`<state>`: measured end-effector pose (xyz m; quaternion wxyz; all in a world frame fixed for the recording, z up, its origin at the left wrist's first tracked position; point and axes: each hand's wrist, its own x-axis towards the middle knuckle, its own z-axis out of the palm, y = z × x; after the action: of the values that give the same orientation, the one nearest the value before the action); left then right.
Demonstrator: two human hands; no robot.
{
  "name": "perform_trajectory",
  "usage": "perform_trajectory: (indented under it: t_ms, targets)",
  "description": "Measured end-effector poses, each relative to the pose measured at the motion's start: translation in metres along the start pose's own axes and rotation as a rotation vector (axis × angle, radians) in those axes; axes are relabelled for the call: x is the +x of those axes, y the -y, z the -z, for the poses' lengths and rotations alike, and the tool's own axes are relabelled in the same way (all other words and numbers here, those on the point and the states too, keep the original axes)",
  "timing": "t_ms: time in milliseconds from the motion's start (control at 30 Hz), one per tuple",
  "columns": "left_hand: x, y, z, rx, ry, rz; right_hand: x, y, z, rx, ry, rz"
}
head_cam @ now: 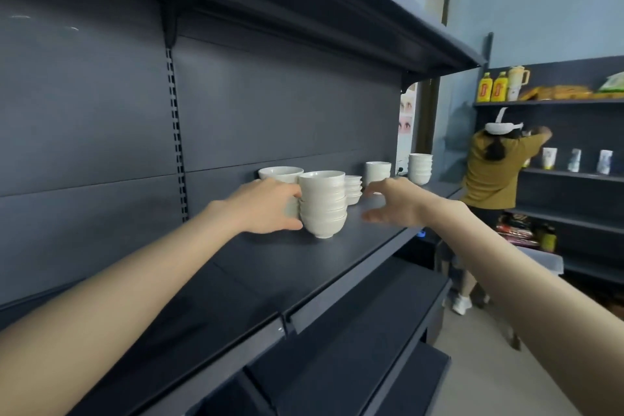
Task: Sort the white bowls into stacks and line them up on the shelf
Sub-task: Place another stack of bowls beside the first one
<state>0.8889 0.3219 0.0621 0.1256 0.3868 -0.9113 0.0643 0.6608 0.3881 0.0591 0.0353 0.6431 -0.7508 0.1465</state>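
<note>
1. The left hand (pixel 266 206) cups the left side of a tall stack of white ceramic bowls (pixel 323 204), thumb low and fingers high. Its grip is clamped on the stack, probably to steady it while it is slid or set into line.
2. The right hand (pixel 395 203) hovers just to the right of that stack without touching it. Its grip is apart, with the fingers curved, seemingly ready to brace the far side so the bowls do not topple.
3. The held stack stands upright on the dark grey metal shelf (pixel 337 263), closer to the front edge than the other bowls.
4. There are five groups of bowls on the shelf. The held stack shows about five nested bowls, though the exact number is hard to read.
5. Behind the left hand sits one wide white bowl (pixel 280 173) on its own, perhaps too large to nest with the rest.
6. Right of the held stack come a low stack of small shallow white bowls (pixel 353 187), then a short white stack (pixel 378 171), then a taller white stack (pixel 420 167) farthest along. These three run roughly along the back panel.
7. The sorting looks mostly done, and the lining up remains.
</note>
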Motion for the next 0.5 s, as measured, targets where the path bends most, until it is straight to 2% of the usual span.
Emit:
perform_trajectory:
  t_ms: [100,267,500]
  targets:
    - [0.036,-0.010,-0.032,-0.041,0.022,0.084,0.038,-0.036,-0.014,0.031,0.009,0.045]
    - [0.088,-0.029,-0.077,-0.146,0.056,0.254,0.097,-0.092,-0.044,0.150,0.123,0.131]
    - [0.147,-0.031,-0.127,-0.417,-0.074,0.464,0.183,-0.126,-0.062,0.324,0.165,0.260]
